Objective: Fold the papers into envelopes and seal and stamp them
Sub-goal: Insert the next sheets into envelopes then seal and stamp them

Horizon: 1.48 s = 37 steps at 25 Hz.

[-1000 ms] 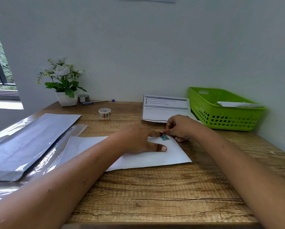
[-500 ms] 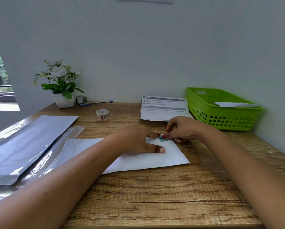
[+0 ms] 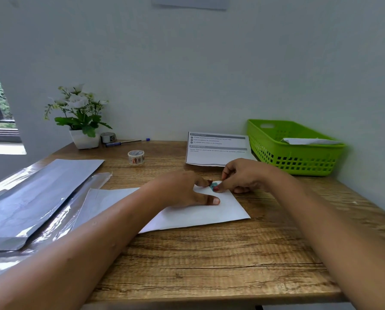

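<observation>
Both hands meet at the far right corner of my white envelope [image 3: 209,211]: left hand [image 3: 185,189] flattened on it, right hand [image 3: 243,177] fingertips pinching the small teal stamp [image 3: 213,186] (long axis running left-right), green basket [image 3: 298,162] beyond

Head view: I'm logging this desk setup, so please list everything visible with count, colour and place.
envelope: 1, white, centre of desk under the hands
stamp: 1, teal, envelope's far right corner
tape roll: 1, patterned, behind envelope
silver roll: 1, beside the pot
pen: 1, blue, by the wall
potted plant: 1, white pot, far left
foil sheets: several, silver, left
instruction sheet: 1, white, at the back
basket: 1, green, right, paper inside
desk: 1, wooden
left hand: flat on envelope
right hand: fingertip on stamp
</observation>
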Tool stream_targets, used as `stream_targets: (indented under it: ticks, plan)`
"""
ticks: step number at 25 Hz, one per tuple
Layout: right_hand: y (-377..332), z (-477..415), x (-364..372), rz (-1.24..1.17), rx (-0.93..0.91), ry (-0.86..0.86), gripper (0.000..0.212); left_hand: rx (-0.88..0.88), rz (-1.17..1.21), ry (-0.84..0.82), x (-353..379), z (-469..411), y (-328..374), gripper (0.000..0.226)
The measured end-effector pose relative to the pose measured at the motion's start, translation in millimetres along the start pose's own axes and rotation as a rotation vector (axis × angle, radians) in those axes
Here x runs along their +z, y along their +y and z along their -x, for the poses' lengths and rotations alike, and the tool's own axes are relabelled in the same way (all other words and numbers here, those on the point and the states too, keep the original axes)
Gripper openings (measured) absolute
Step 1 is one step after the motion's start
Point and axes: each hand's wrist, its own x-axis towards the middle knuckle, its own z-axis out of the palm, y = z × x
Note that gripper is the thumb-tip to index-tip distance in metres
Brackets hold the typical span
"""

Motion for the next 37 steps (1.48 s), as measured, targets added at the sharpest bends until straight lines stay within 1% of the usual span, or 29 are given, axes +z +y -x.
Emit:
stream_targets:
  ticks: [3, 6, 8, 11, 13, 16, 18, 20, 21, 25, 28, 30, 32, 33, 34, 36, 37]
  plan:
    - [-3.8, -5.0, 6.7, 0.137, -0.03, 0.09, 0.037, 0.002, 0.007, 0.002, 0.0, 1.3, -1.0, 0.074]
    - [-3.0, -6.1, 10.0, 0.189, -0.052, 0.143, 0.048, 0.0, 0.017, 0.011, -0.5, 2.0, -0.1, 0.072]
    - [-1.4, -6.1, 10.1, 0.208, -0.059, 0.152, 0.05, -0.005, 0.014, 0.008, -0.6, 2.8, 0.5, 0.072]
    - [-2.2, -4.2, 8.0, 0.264, -0.097, 0.11, 0.048, -0.024, 0.001, 0.025, 2.2, 6.0, -0.1, 0.072]
    - [-2.3, -1.1, 3.6, 0.252, -0.135, 0.056, 0.046, -0.035, 0.029, 0.061, 3.0, 10.2, -2.0, 0.073]
    - [3.0, 4.2, -3.6, 0.201, -0.167, -0.025, 0.056, -0.054, 0.137, 0.094, -2.7, 17.5, -12.9, 0.075]
    - [9.0, 3.7, -6.9, 0.18, -0.184, -0.057, 0.064, -0.096, 0.04, 0.099, -8.3, 19.2, -25.3, 0.073]
    - [13.5, 5.8, -10.0, 0.111, -0.187, -0.089, 0.064, -0.163, -0.073, 0.09, -11.8, 20.2, -34.2, 0.071]
    - [14.4, 6.5, -11.3, 0.086, -0.186, -0.1, 0.063, -0.189, -0.069, 0.085, -12.7, 20.6, -36.8, 0.07]
    - [14.8, 9.4, -10.8, 0.014, -0.185, -0.127, 0.057, -0.183, 0.084, 0.126, -10.8, 21.5, -41.4, 0.057]
    - [12.3, 13.1, -11.9, -0.039, -0.186, -0.105, 0.056, -0.157, 0.14, 0.141, -12.4, 23.1, -42.9, 0.031]
    - [6.8, 21.3, -11.6, -0.151, -0.157, -0.126, 0.052, -0.154, 0.21, 0.202, -17.2, 29.0, -44.5, 0.017]
    - [0.7, 31.6, -12.2, -0.21, -0.131, -0.129, 0.05, -0.147, 0.252, 0.304, -23.7, 35.2, -47.6, 0.011]
    - [-1.4, 36.9, -13.6, -0.243, -0.136, -0.084, 0.052, -0.148, 0.268, 0.348, -29.2, 38.7, -48.1, 0.009]
    - [-2.7, 42.2, -14.2, -0.318, -0.151, 0.019, 0.057, -0.153, 0.291, 0.389, -37.0, 42.7, -47.1, 0.009]
    - [-4.0, 54.3, -13.5, -0.568, -0.178, 0.313, 0.065, -0.174, 0.417, 0.496, -56.8, 42.5, -45.6, 0.011]
    - [-5.8, 61.6, -9.5, -0.691, -0.176, 0.421, 0.066, -0.182, 0.512, 0.553, -67.8, 37.6, -45.2, 0.013]
